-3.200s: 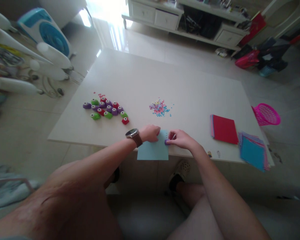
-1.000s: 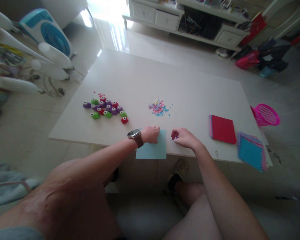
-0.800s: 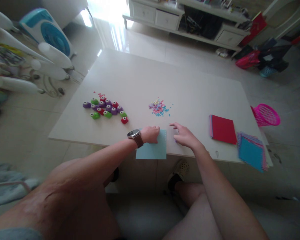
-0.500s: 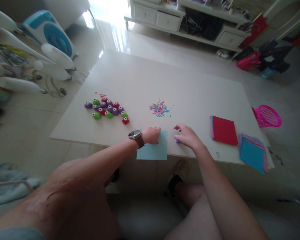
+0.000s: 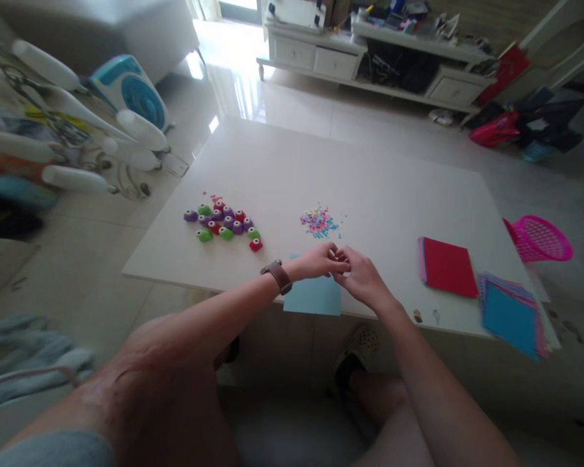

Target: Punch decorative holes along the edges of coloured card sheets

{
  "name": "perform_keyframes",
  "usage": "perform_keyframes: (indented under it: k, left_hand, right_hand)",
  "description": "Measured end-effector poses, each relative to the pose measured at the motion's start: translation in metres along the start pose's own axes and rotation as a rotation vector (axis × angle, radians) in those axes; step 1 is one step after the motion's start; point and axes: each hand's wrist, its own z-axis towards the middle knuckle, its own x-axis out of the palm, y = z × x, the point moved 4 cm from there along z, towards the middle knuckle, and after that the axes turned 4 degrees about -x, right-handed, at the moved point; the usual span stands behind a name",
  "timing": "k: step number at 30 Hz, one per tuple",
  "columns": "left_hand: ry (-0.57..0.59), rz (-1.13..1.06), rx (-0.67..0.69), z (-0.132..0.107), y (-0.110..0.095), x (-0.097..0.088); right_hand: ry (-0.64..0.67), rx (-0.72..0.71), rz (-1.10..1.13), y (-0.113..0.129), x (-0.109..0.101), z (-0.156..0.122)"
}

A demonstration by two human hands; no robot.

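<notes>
My left hand (image 5: 317,261), with a brown-strapped watch (image 5: 277,275) on the wrist, is over the light blue sheet of paper (image 5: 312,298). Its fingers are pinched together. Against its fingertips, my right hand (image 5: 363,275) has its thumb and fingers curled in. Anything between the two hands is too small or too hidden to make out. The sheet lies at the table's front edge and overhangs it slightly. Just beyond the hands is a heap of small coloured paper bits (image 5: 318,222).
Several red, green and purple craft punches (image 5: 226,222) stand on the left of the white table (image 5: 370,175). A red paper stack (image 5: 448,267) and a fanned blue-topped stack (image 5: 510,318) lie at right. Beyond the right edge is a pink basket (image 5: 542,239).
My right hand has moved left from beside the sheet and met my left hand, its fingers closing in. The purple object under it no longer shows. The view has shifted a little.
</notes>
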Motion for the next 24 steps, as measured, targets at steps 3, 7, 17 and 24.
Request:
perform_keyframes:
  k: [3, 7, 17, 24]
  left_hand:
    - [-0.022, -0.057, 0.003, 0.001, 0.0, -0.006]
    - [-0.069, 0.215, 0.001, -0.015, -0.002, -0.034]
    - [-0.299, 1.029, -0.147, -0.08, 0.026, -0.12]
    - [-0.291, 1.134, -0.334, -0.094, 0.025, -0.14]
  right_hand:
    - [-0.068, -0.078, 0.022, 0.011, 0.004, 0.002]
    - [-0.041, -0.136, -0.027, 0.015, 0.009, 0.005]
    - [0.118, -0.197, -0.143, 0.035, 0.035, 0.0]
    - [0.179, -0.198, -0.173, 0.032, 0.048, 0.001]
